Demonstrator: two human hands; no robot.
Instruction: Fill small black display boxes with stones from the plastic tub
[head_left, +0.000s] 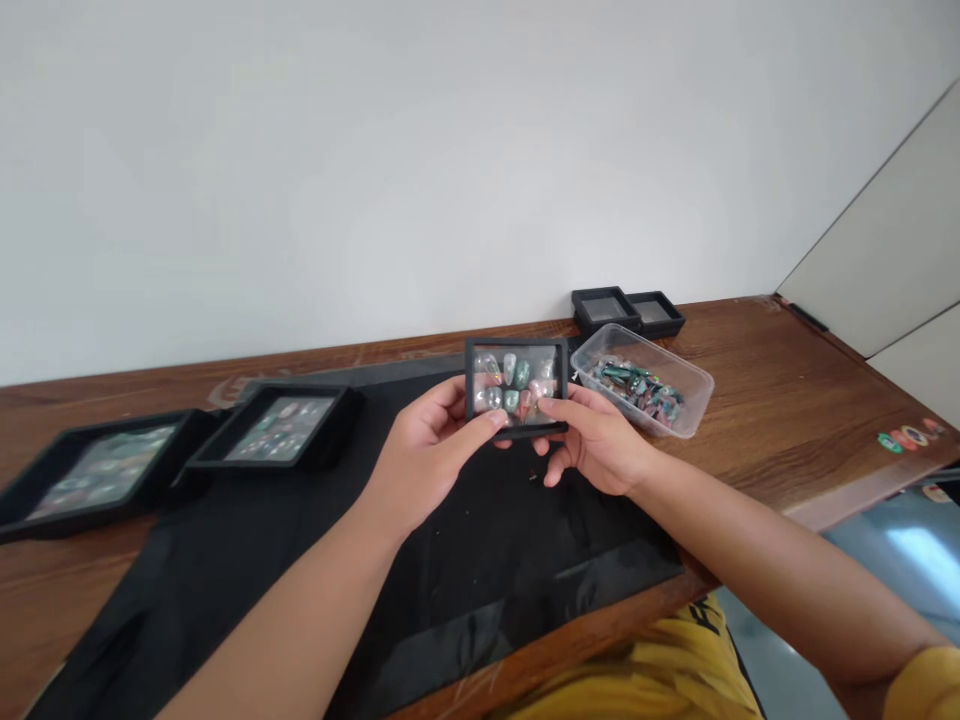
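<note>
A small black display frame (517,343) with clear film is held up between my two hands, tilted towards me. Several press-on nails (522,374), some green, some clear or pinkish, lie under the film. My left hand (427,440) grips the frame's left side, its thumb pressed on the lower film and its fingers behind. On the right side, my right hand (600,437) pinches the frame with its thumb on the film; its lower fingers hang free beneath the edge. The fingers behind the frame are partly hidden.
A clear plastic tub (694,405) of loose nails stands right of my hands. Stacked black frames (606,308) sit behind it by the wall. Two larger filled frames (285,425) lie left. A black mat (465,580) covers part of the wooden table; colourful stickers (911,438) mark its right edge.
</note>
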